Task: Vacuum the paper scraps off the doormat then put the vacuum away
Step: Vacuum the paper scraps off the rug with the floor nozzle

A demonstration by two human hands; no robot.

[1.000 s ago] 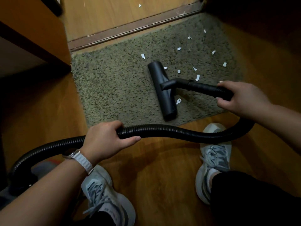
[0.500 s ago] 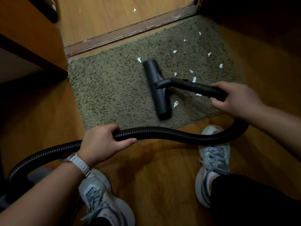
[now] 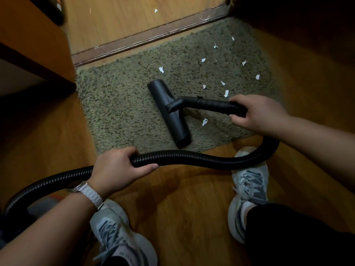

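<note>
Head view: over the last second the nozzle (image 3: 169,112) has slid leftward across the doormat (image 3: 119,104), away from the paper scraps (image 3: 226,93). The scrap by its near end, which was just beside it, now lies clearly apart on its right. My reading is that this stroke picked up little or nothing. About ten scraps still lie right of the nozzle and beyond it, and one more sits just past its far end. You are early in the cleaning, and the next pass probably needs to carry the nozzle back rightward over them.

Your right grip (image 3: 255,114) is closed round the wand (image 3: 211,105), right of the nozzle, at the wand's hose end. Your left grip (image 3: 119,169) is wrapped round the ribbed hose (image 3: 192,158) on the near side of the nozzle, with the thumb under it.

The doormat lies on a wood floor (image 3: 182,198). Its far edge runs close along a dark threshold strip (image 3: 149,38) beyond the nozzle, and a stray scrap (image 3: 156,10) lies on the boards past that strip. A wooden cabinet (image 3: 32,45) stands well to the nozzle's left. The hose runs down to a dim grey shape (image 3: 38,208) at the near left, likely the vacuum body, though it is too dark to tell. Your two shoes stand on the floor, nearer you than the nozzle.
</note>
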